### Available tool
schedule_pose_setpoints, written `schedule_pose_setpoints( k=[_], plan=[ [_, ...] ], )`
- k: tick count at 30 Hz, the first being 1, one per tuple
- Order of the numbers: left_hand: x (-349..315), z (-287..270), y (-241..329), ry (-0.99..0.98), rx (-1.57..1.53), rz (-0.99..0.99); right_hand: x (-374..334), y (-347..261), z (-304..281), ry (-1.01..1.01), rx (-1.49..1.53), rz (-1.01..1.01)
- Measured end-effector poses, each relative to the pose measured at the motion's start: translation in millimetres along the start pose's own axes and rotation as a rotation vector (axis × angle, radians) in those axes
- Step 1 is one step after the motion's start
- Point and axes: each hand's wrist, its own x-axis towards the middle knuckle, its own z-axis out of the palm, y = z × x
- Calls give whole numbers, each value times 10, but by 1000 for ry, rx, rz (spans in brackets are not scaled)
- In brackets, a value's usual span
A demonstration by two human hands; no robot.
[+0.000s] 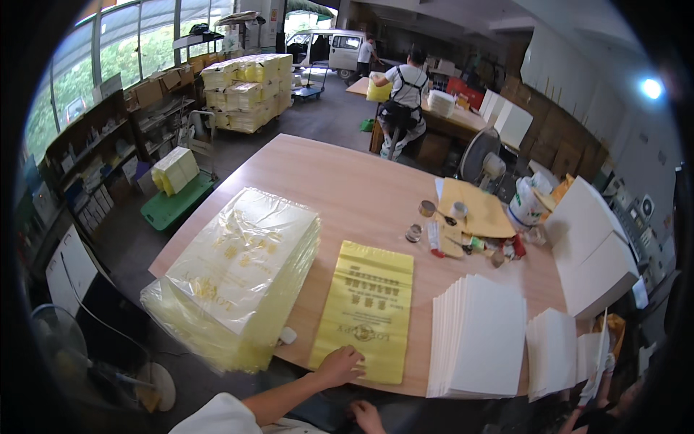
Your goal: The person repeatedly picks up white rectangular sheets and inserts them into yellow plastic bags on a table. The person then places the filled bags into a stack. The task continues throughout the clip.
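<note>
A flat yellow plastic bag with dark print lies on the table in front of me. My left hand rests on its near end, with the fingers spread out over the plastic. Just off the table's near edge is my right hand, low in the picture, its fingers partly hidden. Left of the bag stands a tall stack of filled, clear-yellow plastic packs. To the right, a fanned stack of white paper sits close to the table edge.
Tape rolls, brown envelopes and small tools lie at the far right. Beyond them are a white bucket and a fan. Another person's hand is near a second paper stack. A co-worker stands behind.
</note>
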Motion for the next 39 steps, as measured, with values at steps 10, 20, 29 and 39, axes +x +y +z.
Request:
schedule_pose_setpoints(
  k=[10,20,29,39],
  plan=[
    [466,137,-438,-507,97,-92,-79,-1193,-106,36,307,237],
    [569,160,-314,-305,288,-45,331,-1394,-66,-85,338,146],
    [714,-144,-146,-127,-418,-291,828,-1948,-83,344,662,4],
    [577,-382,302,-60,-827,-341,124,-1995,-454,627,-487,-734]
  ],
)
